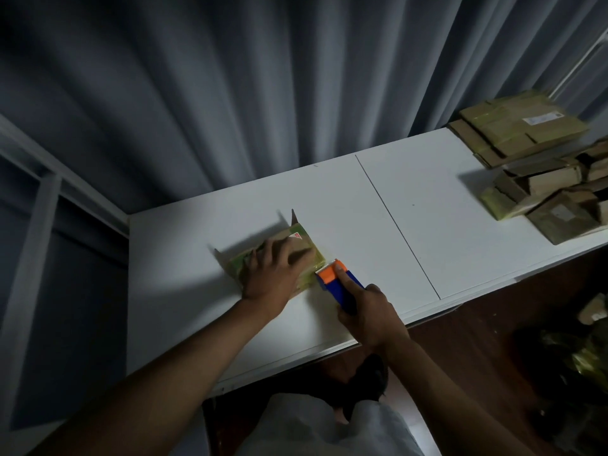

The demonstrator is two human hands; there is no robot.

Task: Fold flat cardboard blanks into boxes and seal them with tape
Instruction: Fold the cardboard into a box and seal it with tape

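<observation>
A small brown cardboard box [297, 246] with yellowish tape on its edges lies on the white table [427, 225], left of the middle. My left hand [274, 269] rests flat on top of the box, fingers spread, and hides much of it. My right hand [368, 311] grips the blue handle of a tape dispenser [339, 278]. The dispenser's orange head and toothed blade touch the box's right near edge.
A heap of flat cardboard blanks and folded boxes [533, 166] covers the table's far right end. A dark seam [394, 222] runs across the tabletop. Grey curtains [263, 93] hang behind. More cardboard lies on the dark floor [592, 311] at right.
</observation>
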